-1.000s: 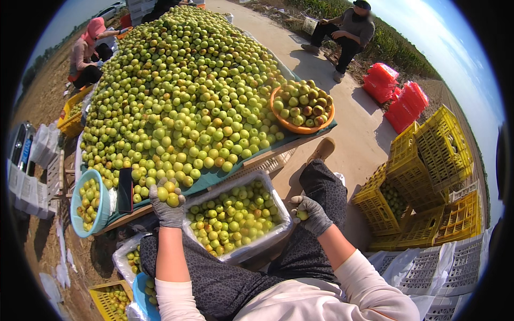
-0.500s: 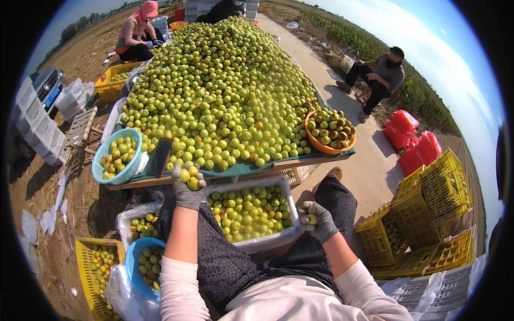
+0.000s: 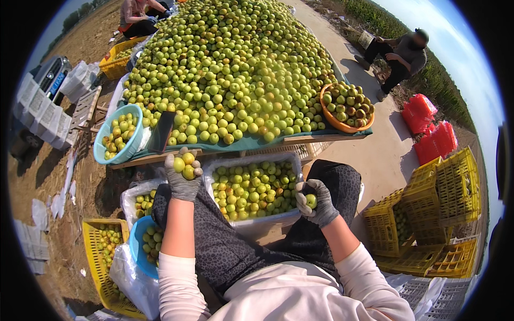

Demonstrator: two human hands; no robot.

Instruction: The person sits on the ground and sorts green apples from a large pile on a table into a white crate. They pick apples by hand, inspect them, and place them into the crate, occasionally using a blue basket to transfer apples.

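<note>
My left hand (image 3: 183, 179), in a grey glove, is turned up with its fingers curled around several yellow-green jujubes (image 3: 188, 172). It is over the gap between the table edge and a white lined crate (image 3: 297, 214) full of jujubes (image 3: 251, 191). My gloved right hand (image 3: 318, 206) is closed on a jujube (image 3: 311, 201) at the right side of that crate. Whether more fruit lies under its fingers is hidden. Ahead, a large heap of jujubes (image 3: 230, 80), some with brown patches, covers the table.
A light-blue basin (image 3: 99, 143), a dark phone (image 3: 161, 131) and an orange bowl (image 3: 348, 127) stand along the table's near edge. Lower left are a blue basin (image 3: 137, 251) and a yellow crate (image 3: 95, 283). Yellow crates (image 3: 458, 187) stack at right. Two people sit beyond.
The view has tipped downward, so the heap and people sit higher in the picture. Both hands keep their jujubes; the right fingers have shifted, showing more of its fruit.
</note>
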